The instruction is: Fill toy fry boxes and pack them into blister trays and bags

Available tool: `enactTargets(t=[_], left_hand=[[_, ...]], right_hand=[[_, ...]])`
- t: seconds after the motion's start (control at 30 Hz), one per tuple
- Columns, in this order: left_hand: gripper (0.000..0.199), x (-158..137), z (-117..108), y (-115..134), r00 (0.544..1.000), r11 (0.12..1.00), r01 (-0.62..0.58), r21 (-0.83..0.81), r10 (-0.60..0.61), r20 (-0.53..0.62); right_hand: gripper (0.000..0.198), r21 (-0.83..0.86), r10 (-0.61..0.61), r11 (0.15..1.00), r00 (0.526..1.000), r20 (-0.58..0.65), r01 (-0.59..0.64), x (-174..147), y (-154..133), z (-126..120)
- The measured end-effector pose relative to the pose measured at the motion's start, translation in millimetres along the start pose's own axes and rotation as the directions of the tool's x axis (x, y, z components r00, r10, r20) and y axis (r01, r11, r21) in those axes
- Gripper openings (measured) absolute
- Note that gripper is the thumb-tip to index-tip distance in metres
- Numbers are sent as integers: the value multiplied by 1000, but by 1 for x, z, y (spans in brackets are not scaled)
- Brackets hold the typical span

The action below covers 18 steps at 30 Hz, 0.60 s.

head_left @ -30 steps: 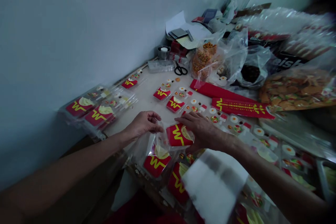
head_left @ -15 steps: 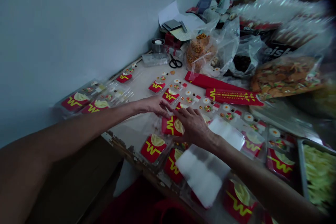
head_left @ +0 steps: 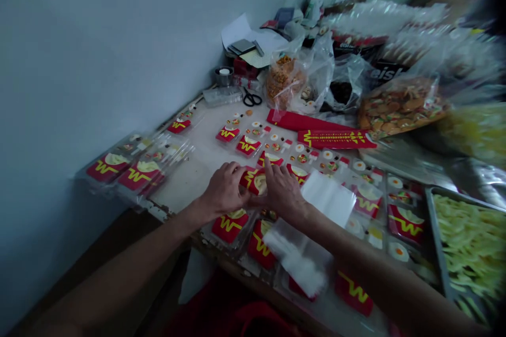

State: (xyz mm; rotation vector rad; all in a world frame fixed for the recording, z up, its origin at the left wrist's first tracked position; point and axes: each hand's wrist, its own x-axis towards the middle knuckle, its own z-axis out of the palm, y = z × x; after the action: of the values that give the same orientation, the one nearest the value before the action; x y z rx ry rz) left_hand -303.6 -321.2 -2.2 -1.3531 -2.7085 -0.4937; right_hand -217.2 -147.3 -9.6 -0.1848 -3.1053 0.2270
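A red fries packet (head_left: 252,181) is grasped by left hand (head_left: 224,189) and right hand (head_left: 285,192), scissors (head_left: 251,98) laid toward twelve o'clock.

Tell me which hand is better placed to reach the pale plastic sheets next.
Probably the right hand: it is nearer the pale plastic sheets, and its forearm passes over them. The left hand sits farther off, across the red packet that both seem to hold.

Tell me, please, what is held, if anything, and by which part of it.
The left hand and right hand hold a red packet between them, by its opposite ends.
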Motion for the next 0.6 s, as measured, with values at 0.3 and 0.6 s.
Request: enactTargets(t=[0.3, 0.6], left_hand=[[17, 18, 7, -3, 993, 977, 18, 212, -43, 113], [21, 17, -4, 30, 993, 979, -13, 206, -11, 118]], right_hand=[[89, 20, 156, 987, 987, 36, -157, -39, 9, 1], [73, -16, 121, 992, 989, -84, -123, -35, -3, 0]])
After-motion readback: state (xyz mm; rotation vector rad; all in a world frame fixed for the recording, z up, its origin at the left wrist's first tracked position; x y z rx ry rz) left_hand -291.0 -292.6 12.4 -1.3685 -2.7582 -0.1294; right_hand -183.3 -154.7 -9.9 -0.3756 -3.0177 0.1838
